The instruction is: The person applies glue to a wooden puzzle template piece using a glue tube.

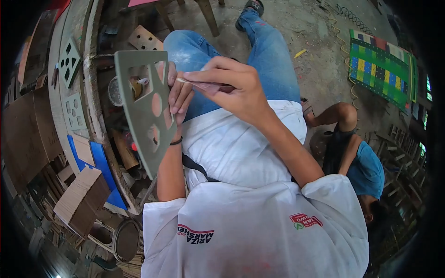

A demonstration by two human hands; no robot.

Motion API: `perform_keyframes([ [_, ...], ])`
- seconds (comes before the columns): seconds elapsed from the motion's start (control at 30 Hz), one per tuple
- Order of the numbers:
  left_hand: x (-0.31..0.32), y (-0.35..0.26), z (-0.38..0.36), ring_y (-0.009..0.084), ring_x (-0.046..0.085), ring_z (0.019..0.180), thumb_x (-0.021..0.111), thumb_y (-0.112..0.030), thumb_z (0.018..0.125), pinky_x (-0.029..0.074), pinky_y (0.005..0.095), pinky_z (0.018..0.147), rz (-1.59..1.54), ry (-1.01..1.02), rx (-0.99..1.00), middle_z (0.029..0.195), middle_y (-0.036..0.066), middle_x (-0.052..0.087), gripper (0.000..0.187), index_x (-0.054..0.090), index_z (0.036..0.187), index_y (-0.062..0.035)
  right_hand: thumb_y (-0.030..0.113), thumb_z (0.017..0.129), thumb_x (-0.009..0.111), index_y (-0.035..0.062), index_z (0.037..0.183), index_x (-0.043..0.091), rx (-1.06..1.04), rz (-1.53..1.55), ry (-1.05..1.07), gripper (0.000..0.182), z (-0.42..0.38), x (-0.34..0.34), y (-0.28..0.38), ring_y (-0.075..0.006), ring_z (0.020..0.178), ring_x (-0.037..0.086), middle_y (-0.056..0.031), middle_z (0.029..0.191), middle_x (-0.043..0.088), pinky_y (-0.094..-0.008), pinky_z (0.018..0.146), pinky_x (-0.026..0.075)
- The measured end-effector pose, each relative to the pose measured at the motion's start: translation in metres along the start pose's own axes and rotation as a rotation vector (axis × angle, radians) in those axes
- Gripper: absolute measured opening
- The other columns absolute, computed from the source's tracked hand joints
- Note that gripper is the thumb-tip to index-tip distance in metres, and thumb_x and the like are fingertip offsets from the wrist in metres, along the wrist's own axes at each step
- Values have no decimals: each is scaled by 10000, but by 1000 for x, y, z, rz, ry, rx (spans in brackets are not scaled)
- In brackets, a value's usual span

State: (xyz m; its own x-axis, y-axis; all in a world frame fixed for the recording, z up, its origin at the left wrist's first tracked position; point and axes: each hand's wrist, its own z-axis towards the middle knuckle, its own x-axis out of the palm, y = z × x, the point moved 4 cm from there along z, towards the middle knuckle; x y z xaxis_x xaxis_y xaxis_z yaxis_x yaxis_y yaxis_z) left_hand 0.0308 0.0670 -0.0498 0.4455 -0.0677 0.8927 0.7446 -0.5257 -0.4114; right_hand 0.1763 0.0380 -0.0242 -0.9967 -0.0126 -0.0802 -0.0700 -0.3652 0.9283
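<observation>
Flanking board (136, 113) edge; right hand (238, 88), likely sandpaper (211, 87)

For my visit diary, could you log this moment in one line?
left fingers: holding grey cutout board | right fingers: pinching folded sheet | sheet-board contact: unclear

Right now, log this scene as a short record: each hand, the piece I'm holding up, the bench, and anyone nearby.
Left hand: holding the grey-green board, partly hidden behind it
Right hand: pinching a thin sheet, close to the left hand
Board: tilted, with several cut-out openings
Bench: left side of view; a darker cut-out board and a paler one on it
Nearby: another person in a blue top, right side of view
</observation>
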Motion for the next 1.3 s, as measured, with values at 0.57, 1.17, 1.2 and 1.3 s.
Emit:
perform_keyframes([
  [0.57, -3, 16, -14, 54, 298, 328, 370, -272, 1038, 270, 163, 330, 77, -315, 6, 520, -7, 392, 284, 433, 827, -94, -28, 686, 665, 121, 1041, 715, -121, -238, 67, 388, 8, -1, 9, -225, 679, 635, -76, 816, 577, -325, 623, 535],
  [1.17, -22, 36, -22, 79, 402, 417, 421, -230, 1010, 311, 191, 359, -112, 265, -40, 740, 13, 478, 171, 490, 1049, -78, -98, 682, 669, 99, 1030, 718, -132, -210, 103, 403, 1, 4, 16, -149, 622, 608, -70, 932, 542, -285, 547, 515],
  [1.2, -20, 34, -30, 74, 402, 433, 424, -233, 1008, 316, 185, 369, 365, 96, 126, 727, 14, 473, 172, 493, 1021, -76, -98, 682, 669, 99, 1030, 718, -131, -208, 101, 403, 0, 5, 16, -149, 622, 608, -70, 932, 542, -285, 547, 515],
  [1.3, -14, 37, -24, 69, 399, 459, 432, -247, 1005, 319, 177, 387, 397, -156, 156, 681, 12, 455, 189, 493, 958, -75, -98, 687, 663, 104, 1023, 722, -224, -322, 99, 396, -3, 2, 17, -152, 615, 619, -75, 944, 549, -282, 538, 512],
])
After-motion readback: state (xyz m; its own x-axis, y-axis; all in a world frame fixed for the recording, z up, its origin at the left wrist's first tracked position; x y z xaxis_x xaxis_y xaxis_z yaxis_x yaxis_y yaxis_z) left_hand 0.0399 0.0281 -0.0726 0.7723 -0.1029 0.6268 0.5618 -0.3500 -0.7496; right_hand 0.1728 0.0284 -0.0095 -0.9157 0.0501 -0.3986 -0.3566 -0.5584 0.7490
